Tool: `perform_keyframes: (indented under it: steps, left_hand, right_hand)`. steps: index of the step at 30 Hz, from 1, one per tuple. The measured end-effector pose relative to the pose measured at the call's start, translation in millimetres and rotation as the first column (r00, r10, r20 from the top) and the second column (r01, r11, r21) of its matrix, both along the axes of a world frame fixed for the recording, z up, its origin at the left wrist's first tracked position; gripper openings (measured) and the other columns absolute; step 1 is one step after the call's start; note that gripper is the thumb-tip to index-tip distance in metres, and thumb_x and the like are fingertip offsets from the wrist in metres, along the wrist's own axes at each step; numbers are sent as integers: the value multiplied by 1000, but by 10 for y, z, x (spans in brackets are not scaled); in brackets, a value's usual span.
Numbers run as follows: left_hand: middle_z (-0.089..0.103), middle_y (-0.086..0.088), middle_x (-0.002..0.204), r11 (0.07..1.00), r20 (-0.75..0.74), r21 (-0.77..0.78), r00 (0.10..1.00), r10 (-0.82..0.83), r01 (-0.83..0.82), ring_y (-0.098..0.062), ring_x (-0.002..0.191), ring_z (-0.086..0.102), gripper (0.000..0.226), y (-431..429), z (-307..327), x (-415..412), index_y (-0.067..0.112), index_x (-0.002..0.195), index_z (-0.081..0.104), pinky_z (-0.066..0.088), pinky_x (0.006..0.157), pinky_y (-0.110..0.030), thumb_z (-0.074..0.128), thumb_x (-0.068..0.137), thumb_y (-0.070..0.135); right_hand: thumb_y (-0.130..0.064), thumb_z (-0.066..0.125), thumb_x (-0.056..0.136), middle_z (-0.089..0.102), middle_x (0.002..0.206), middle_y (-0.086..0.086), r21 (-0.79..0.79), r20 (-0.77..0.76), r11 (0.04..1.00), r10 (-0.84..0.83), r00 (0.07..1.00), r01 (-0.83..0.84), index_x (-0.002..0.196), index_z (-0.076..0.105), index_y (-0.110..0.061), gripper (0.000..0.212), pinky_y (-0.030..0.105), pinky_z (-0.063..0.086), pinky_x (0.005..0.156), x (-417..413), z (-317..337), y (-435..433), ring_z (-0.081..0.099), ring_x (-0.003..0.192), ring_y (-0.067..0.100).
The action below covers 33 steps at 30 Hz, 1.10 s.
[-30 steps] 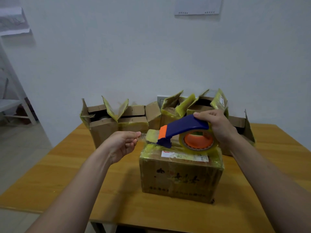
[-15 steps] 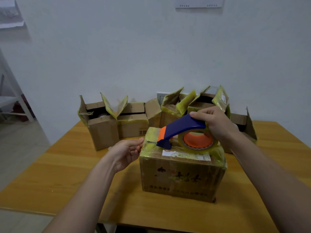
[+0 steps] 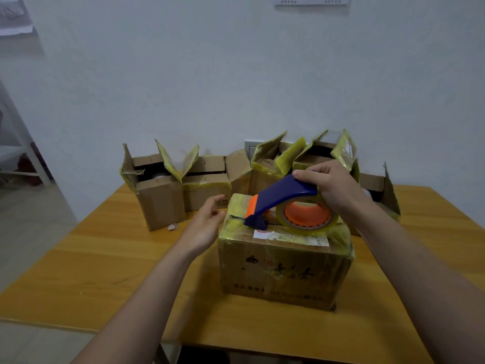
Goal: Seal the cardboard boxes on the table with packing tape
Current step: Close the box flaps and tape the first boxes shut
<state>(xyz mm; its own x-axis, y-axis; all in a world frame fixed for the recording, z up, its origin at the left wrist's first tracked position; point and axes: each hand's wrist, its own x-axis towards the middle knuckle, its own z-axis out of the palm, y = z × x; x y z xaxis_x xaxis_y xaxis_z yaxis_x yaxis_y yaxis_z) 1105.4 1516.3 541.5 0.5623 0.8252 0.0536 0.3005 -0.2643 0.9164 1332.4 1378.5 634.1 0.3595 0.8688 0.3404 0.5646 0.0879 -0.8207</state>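
The right hand [image 3: 334, 189] grips the blue handle of the tape dispenser [image 3: 286, 206], whose front end rests on top of the closed cardboard box [image 3: 284, 264] at the counter [image 3: 105, 271] centre. The left hand [image 3: 207, 224] is open with relaxed fingers, just beside the box at 9 o'clock. Open-flapped boxes [image 3: 157, 195] stand in a row at 12 o'clock, along the wall.

We see dim, bluish, even light, soft shadows on the orange-yellow wooden table [image 3: 105, 258], and our left hand [image 3: 206, 228] slightly motion-blurred.
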Motion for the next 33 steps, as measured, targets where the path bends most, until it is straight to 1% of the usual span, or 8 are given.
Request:
perform_keyframes:
  steps: [5, 7, 9, 11, 16, 20, 23, 33]
  left_hand:
    - [44, -1, 159, 983, 187, -165, 981, -54, 86, -25, 144, 43, 44, 36, 156, 289, 40, 150, 47, 38, 118, -50, 45, 107, 48]
    - [53, -6, 151, 937, 258, -307, 962, -89, 169, -28, 132, 59, 37, 56, 102, 348, 41, 140, 56, 51, 106, -48, 53, 103, 45]
    - [64, -11, 130, 886, 347, -413, 936, -59, 209, -24, 103, 74, 31, 53, 85, 359, 28, 137, 58, 63, 79, -36, 52, 106, 25]
    - [67, -11, 117, 894, 328, -411, 944, -36, 177, -21, 86, 75, 28, 63, 93, 344, 19, 133, 59, 62, 65, -28, 47, 108, 16]
    - [68, -15, 124, 935, 209, -324, 975, -78, 144, -24, 93, 73, 27, 234, 123, 228, 19, 132, 61, 60, 66, -27, 47, 108, 18]
    - [69, -12, 118, 930, 216, -341, 974, -66, 138, -19, 86, 76, 27, 333, 133, 148, 18, 131, 61, 61, 65, -26, 47, 109, 17]
    - [69, -11, 117, 923, 239, -357, 969, -57, 142, -18, 85, 76, 25, 336, 129, 157, 18, 128, 62, 60, 64, -25, 46, 108, 16]
    - [67, -14, 120, 921, 246, -364, 968, -46, 136, -26, 92, 74, 26, 264, 186, 124, 18, 130, 61, 61, 65, -28, 46, 109, 17]
  right_hand:
    - [-36, 62, 97, 67, 74, 25, -3, -19, 1000, 1, 1000, -1, 76, 76, -3, 42, 41, 47, 86, 13, -14, 10, 63, 78, 40]
    - [-37, 62, 97, 66, 73, 26, 4, -18, 1000, 4, 1000, -4, 75, 75, -2, 43, 45, 48, 87, 18, -24, 15, 62, 78, 42]
    - [-39, 62, 95, 65, 72, 26, 11, -23, 1000, 8, 1000, -8, 73, 75, -3, 45, 47, 49, 85, 9, -31, 23, 61, 76, 42]
    - [-43, 59, 90, 62, 68, 26, 17, -27, 1000, 5, 1000, -5, 66, 71, -2, 49, 44, 48, 83, -3, -26, 43, 58, 72, 41]
    - [-42, 57, 85, 46, 60, 9, -31, -82, 1000, 4, 997, -7, 55, 49, -11, 44, 37, 39, 77, -49, -9, 185, 47, 64, 23]
    - [-49, 66, 86, 74, 86, -10, -116, -229, 989, 58, 972, -87, 78, 80, -19, 35, 48, 41, 107, 10, -51, 276, 64, 104, 15]
    - [-61, 65, 82, 77, 103, -8, -126, -279, 988, 56, 959, -94, 91, 83, -23, 43, 57, 37, 113, 30, -88, 246, 61, 120, 20]
    - [-36, 61, 96, 76, 86, 5, -82, -292, 995, 29, 956, -55, 92, 81, -14, 30, 47, 50, 93, 371, 126, -121, 71, 86, 22]
